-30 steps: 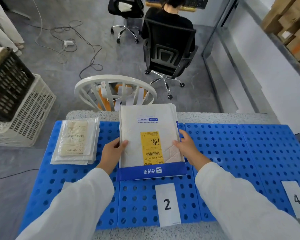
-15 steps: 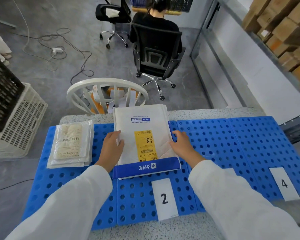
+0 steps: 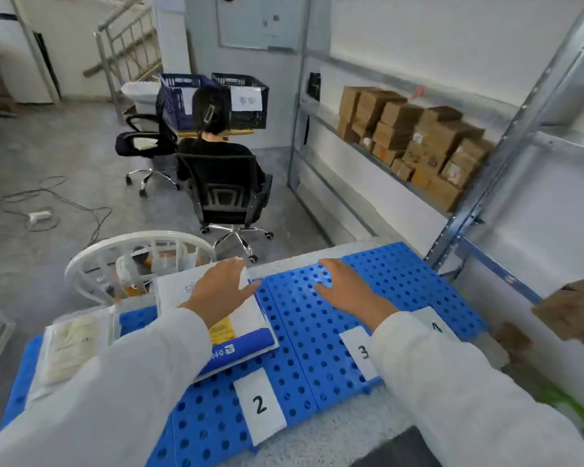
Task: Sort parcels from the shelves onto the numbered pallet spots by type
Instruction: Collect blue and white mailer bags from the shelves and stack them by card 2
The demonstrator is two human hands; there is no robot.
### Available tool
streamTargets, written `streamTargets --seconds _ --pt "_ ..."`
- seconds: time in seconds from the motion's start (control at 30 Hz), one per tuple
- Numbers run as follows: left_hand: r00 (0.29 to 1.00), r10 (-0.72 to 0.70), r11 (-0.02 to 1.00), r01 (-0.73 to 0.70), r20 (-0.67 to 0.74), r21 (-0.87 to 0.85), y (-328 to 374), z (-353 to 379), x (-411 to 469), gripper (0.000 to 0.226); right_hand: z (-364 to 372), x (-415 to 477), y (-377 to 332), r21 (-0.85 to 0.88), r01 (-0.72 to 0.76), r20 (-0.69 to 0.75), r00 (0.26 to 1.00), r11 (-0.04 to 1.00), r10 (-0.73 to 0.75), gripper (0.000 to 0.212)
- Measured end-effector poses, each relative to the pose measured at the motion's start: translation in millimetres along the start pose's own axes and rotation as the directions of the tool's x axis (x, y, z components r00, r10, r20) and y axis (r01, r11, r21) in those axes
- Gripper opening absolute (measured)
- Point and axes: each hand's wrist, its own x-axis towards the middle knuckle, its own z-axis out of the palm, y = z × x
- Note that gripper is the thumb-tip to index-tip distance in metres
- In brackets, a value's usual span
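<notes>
A white mailer with a blue band and a yellow label (image 3: 246, 318) lies on the blue perforated pallet (image 3: 304, 335) behind the card marked 2 (image 3: 259, 404). My left hand (image 3: 221, 289) hovers over it, fingers spread and holding nothing. Over the spot with the card marked 3 (image 3: 359, 352), my right hand (image 3: 346, 286) is open too, touching no parcel. A stack of clear plastic packets (image 3: 70, 348) lies on the pallet's left spot. Cardboard boxes (image 3: 418, 139) fill the metal shelf on the right.
A white chair back (image 3: 139, 244) stands just behind the table's far edge. A person sits on a black office chair (image 3: 228, 197) further back. A metal rack post (image 3: 506, 139) rises at the right, and a blurred brown parcel (image 3: 573, 308) sits beside the pallet.
Both hands have let go of the white mailer, which now lies on spot 2, and have lifted with spread fingers. My view has swung up and right toward the shelf.
</notes>
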Motion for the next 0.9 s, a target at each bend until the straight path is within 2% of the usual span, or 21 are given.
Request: streamTargets --seconds 0.1,0.2,0.43,0.53,0.67,0.9 --pt "0.99 0.137 0.99 -0.136 -0.017 0.031 61 -11 -4 0.061 -42 -49 30 -0.044 -0.059 -0.08 0.995 0.997 0.055 0.063" --pt "0.946 0.323 0.943 -0.323 0.003 0.076 133 -12 -17 0.063 -76 -109 63 -0.072 -0.135 -0.161 0.979 0.988 0.122 0.064" --pt "0.811 0.58 0.814 -0.572 0.076 -0.101 288 23 -82 0.07 -103 -269 134 -0.065 -0.342 -0.238 0.917 0.937 0.318 0.062" --pt "0.747 0.652 0.758 -0.639 0.126 -0.131 337 46 -118 0.069 -103 -332 160 -0.029 -0.416 -0.318 0.866 0.909 0.386 0.056" --pt "0.648 0.74 0.669 -0.737 0.18 -0.096 395 69 -152 0.067 -103 -405 194 0.075 -0.548 -0.384 0.756 0.833 0.531 0.063" --pt "0.499 0.84 0.527 -0.843 0.211 -0.105 467 112 -206 0.061 -86 -507 236 0.19 -0.676 -0.396 0.611 0.712 0.686 0.06"
